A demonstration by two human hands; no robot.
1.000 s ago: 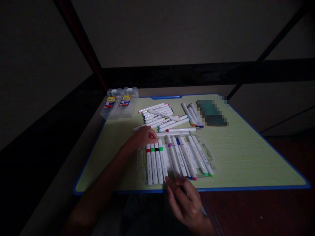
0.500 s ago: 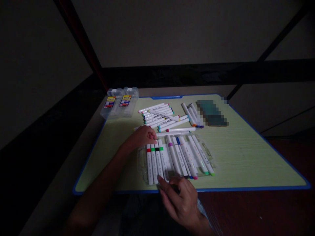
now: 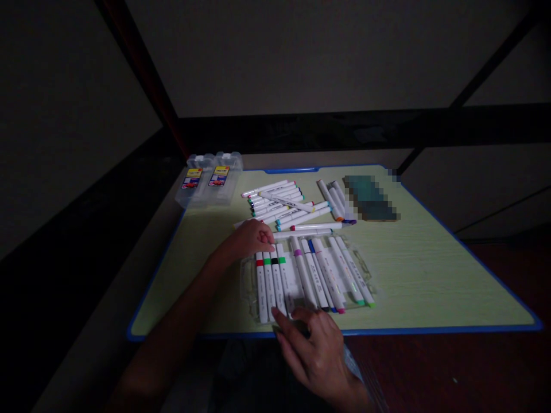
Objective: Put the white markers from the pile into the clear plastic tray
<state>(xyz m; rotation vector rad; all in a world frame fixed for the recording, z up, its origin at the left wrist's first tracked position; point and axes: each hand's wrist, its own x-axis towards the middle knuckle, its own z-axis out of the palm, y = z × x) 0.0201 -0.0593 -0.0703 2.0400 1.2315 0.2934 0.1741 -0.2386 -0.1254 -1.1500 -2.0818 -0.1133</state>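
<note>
My left hand (image 3: 253,238) rests at the far ends of a row of white markers (image 3: 267,289) with red, green and black bands. Its fingers are curled, and what they hold, if anything, is hidden. At the near ends of that row is my right hand (image 3: 318,353), fingers bent but apart, with one fingertip touching a marker. The row lies in a clear plastic case (image 3: 364,261) laid flat. Further right in the case are thicker white markers (image 3: 329,275) with purple, blue, pink and green parts.
Behind the case lies a loose pile of white markers (image 3: 284,203). More markers (image 3: 336,201) lie beside a pixelated phone-like object (image 3: 372,198). Two clear cases with labels (image 3: 210,180) stand at the back left. The pale table has a blue edge (image 3: 430,331).
My right hand has shifted slightly left and up along the near ends of the row. My left hand and the markers look unchanged.
</note>
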